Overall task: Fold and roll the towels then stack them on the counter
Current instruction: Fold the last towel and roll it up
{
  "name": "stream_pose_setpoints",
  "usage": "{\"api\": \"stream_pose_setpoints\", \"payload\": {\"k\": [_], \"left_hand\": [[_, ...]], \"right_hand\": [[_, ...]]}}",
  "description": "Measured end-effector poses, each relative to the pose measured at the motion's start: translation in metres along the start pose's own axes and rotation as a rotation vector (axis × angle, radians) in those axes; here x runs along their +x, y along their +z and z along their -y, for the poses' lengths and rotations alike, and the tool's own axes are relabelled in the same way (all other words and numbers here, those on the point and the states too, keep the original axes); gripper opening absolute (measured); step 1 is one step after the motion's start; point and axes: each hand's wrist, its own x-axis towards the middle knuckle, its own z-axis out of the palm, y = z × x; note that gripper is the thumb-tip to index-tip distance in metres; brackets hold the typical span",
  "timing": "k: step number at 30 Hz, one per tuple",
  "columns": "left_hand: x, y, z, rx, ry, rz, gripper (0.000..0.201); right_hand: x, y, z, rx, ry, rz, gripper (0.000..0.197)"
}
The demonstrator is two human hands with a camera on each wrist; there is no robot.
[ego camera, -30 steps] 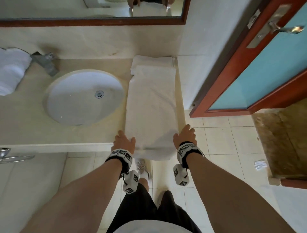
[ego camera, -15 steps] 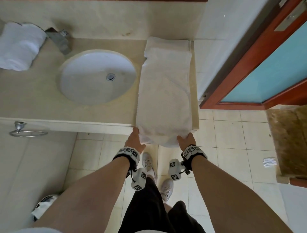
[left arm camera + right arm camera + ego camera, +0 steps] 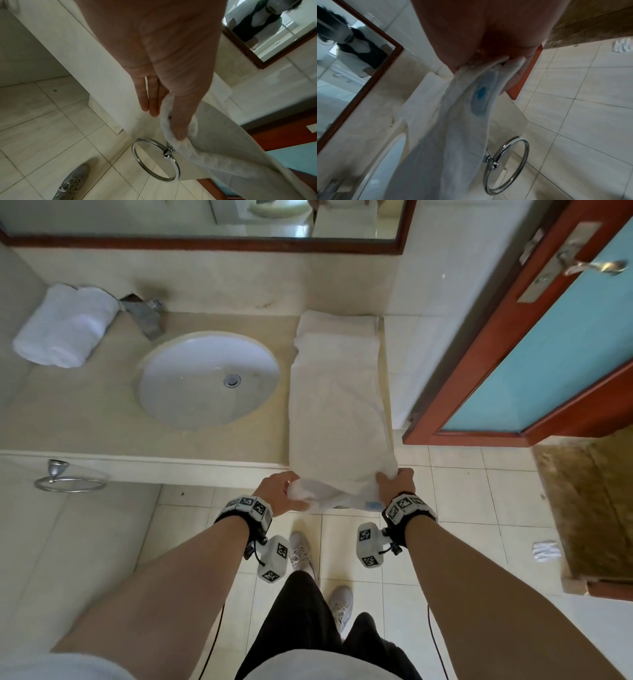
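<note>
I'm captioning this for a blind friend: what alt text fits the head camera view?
Seen from above, a person's left hand and right hand grip the near end of a long white towel lying on a bathroom counter right of the sink. A rolled towel sits far left.

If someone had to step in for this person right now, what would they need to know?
Left hand: grips the near left corner of the long towel.
Right hand: grips the near right corner.
The towel lies folded into a strip on the counter, right of the sink, its near end lifted off the counter edge. Its far end sits by the wall.
Done: one rolled towel lies at the far left, beside the tap. This towel looks folded lengthwise already.
Left: probably roll this one from the near end, then stack it with the rolled towel.
</note>
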Motion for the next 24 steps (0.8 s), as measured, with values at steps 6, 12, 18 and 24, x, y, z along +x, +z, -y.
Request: {"api": "stream_pose_setpoints", "payload": {"k": [6, 12, 18, 24], "left_hand": [[-0.017, -0.030, -0.033, -0.029, -0.051, -0.208, 0.031], [-0.023, -0.038, -0.054, 0.049, -0.174, -0.422, 0.017], [-0.030, -0.031, -0.054, -0.108, -0.072, -0.279, 0.030], [-0.040, -0.035, -0.048, -0.110, -0.046, -0.279, 0.026]], "right_hand": [[-0.022, -0.011, 0.014, -0.047, -0.072, 0.007, 0.027], [-0.032, -0.019, 0.021, -0.020, 0.003, 0.104, 0.050], [-0.042, -0.020, 0.020, 0.121, 0.229, 0.323, 0.029], [-0.039, -0.033, 0.013, 0.238, 0.168, 0.348, 0.012]]}}
